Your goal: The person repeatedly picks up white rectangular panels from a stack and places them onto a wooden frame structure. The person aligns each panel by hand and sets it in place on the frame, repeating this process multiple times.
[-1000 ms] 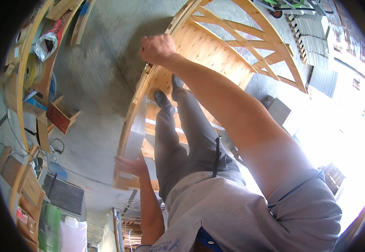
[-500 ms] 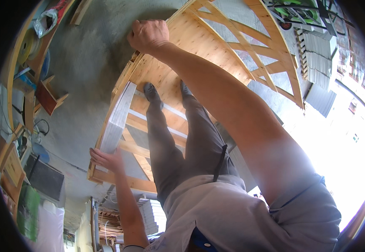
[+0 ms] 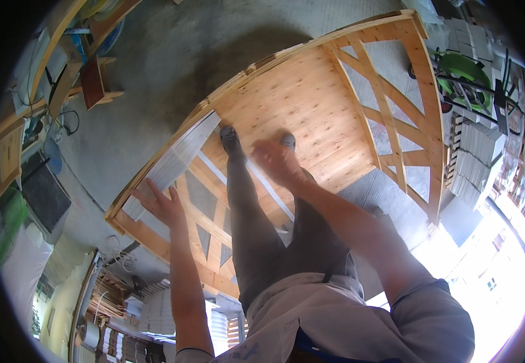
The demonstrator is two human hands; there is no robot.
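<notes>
A large wooden crate-like frame (image 3: 311,78) with a plywood middle and slatted ends spreads across the floor, and my feet are over its plywood. Along its left side lies a long pale grey-white bundle or board (image 3: 181,151). My left hand (image 3: 163,207) is spread over the lower end of this pale piece, fingers apart, by the frame's near left corner. My right hand (image 3: 277,162) hangs in front of my right shoe, above the plywood, away from the frame's edge. Motion smears its fingers, and nothing held shows in it.
At the right are stacked grey-white blocks (image 3: 477,157) and a green wheeled machine (image 3: 462,69). A small brown wooden piece (image 3: 93,85) and a dark flat panel (image 3: 45,187) stand at the left. White cable (image 3: 120,254) lies near the frame's lower left corner.
My right hand has left the frame's far edge and come back toward my body. My left hand's fingers have spread over the pale piece. The view has shifted and turned.
</notes>
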